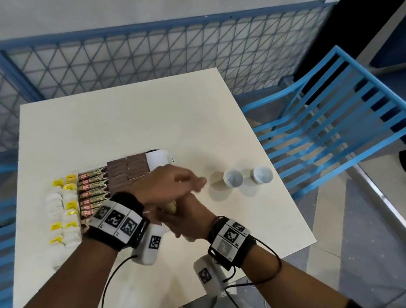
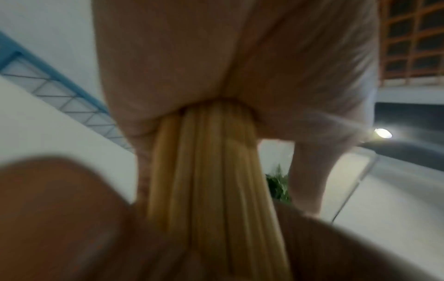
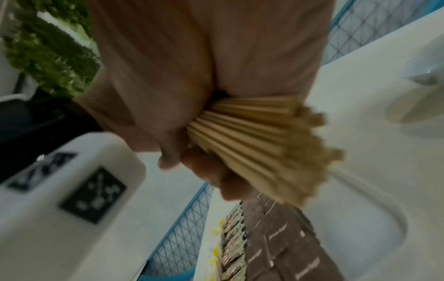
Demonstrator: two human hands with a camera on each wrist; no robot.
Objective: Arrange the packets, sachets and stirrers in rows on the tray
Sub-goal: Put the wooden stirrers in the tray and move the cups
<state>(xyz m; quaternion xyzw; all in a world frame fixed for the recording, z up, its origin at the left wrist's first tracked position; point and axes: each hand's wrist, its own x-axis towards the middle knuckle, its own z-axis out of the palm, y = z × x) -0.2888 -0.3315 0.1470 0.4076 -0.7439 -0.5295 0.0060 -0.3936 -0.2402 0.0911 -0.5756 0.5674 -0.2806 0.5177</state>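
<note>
Wooden stirrers, pale and flat, sit bunched in a thick bundle clasped between both hands above the near middle of the cream square table. The right hand wraps its fingers round the bundle from below, and the left hand closes over the top of it, so only a short stub of the sticks shows between them in the head view. In the right wrist view the free ends fan out past the fingers.

Just beyond the clasp lies the white tray, mostly covered. Dark brown sugar sachets lie in two columns nearest the grip, with a bare strip of tray to their right. Left of those come brown and red coffee stick packets stacked in one column, then white tea bags with yellow tags farthest left.

Right of the hands, apart from them, stand two small white cups.
</note>
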